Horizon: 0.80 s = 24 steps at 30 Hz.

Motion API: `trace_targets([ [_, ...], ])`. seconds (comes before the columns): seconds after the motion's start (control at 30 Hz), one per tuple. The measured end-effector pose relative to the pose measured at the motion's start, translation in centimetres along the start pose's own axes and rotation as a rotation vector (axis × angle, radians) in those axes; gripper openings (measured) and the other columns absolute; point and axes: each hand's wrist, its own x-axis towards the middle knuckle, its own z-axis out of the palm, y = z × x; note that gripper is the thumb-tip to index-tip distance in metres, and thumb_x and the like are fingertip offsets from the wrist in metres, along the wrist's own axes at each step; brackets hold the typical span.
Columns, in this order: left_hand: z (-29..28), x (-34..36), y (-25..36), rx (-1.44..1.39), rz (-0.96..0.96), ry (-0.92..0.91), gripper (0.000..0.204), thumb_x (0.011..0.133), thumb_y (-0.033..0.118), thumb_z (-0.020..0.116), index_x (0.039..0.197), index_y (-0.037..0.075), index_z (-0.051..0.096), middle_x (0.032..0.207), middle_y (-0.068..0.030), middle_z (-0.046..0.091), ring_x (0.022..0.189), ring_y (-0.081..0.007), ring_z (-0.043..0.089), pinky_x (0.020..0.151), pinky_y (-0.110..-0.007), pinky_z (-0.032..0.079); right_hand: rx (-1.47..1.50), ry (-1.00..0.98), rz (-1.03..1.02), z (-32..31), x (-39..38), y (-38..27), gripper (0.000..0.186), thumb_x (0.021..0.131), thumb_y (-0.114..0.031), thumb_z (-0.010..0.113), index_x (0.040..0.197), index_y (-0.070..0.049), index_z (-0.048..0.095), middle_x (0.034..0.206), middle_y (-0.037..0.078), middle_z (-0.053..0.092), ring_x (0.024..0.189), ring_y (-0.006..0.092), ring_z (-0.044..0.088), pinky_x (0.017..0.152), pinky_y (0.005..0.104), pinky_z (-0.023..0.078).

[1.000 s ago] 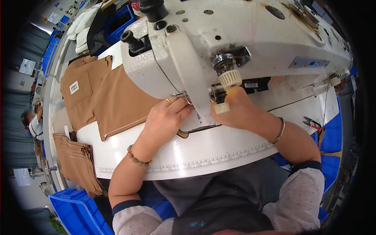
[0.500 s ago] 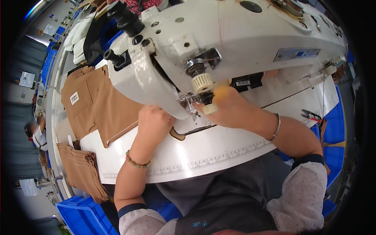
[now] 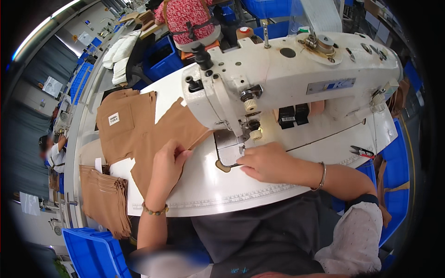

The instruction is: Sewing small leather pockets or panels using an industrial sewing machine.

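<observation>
At the surface's (image 3: 204, 181) left, the left hand (image 3: 167, 164) touches brown fabric (image 3: 171, 124); farther right, the curled right hand (image 3: 269, 162) is near the sewing machine (image 3: 278, 76). Whether either grip is clamped, I cannot tell.

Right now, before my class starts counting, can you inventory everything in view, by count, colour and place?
White flat table with ruler-marked edge: 1, white, centre
Bulky white metal sewing machine: 1, white, upper right of table
Loose brown fabric panels: several, brown, table's left side
Stacked brown fabric pieces: many, brown, lower left
Small metal snips: 1, black and red, table's right
Boxy black items: count unclear, black, beneath machine arm
Open plastic bins: several, blue, around table
Folded white textile stacks: several, white, far left
Co-workers: at least 2, red and white tops, behind machine and far left
Left grip: 1, bare, at brown panels
Right grip: 1, bare, near machine's head
</observation>
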Motion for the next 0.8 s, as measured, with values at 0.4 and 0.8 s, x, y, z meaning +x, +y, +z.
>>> trace_targets([
  [0.4,-8.9,-8.4,8.0,0.109,0.234,0.265,0.018,0.076,0.001,0.081,0.093,0.004,0.075,0.073,-0.0072,0.059,0.061,-0.0191,0.058,0.055,-0.031,0.046,0.583,0.451,0.188,0.1,2.6,-10.1,0.064,0.079,0.001,0.064,0.141,-0.003,0.046,0.138,0.025,0.056,0.096,0.0326,0.070,0.070,0.0365,0.057],
  [0.8,-2.6,-9.8,-2.5,-0.020,0.176,-0.079,0.040,0.080,0.020,0.084,0.114,0.003,0.069,0.089,-0.0111,0.066,0.080,-0.0252,0.065,0.073,-0.033,0.053,-0.099,0.050,-0.030,0.2,-10.1,-9.1,0.039,0.084,-0.018,0.070,0.117,0.000,0.066,0.129,0.017,0.065,0.051,0.0174,0.060,0.047,0.0292,0.048],
])
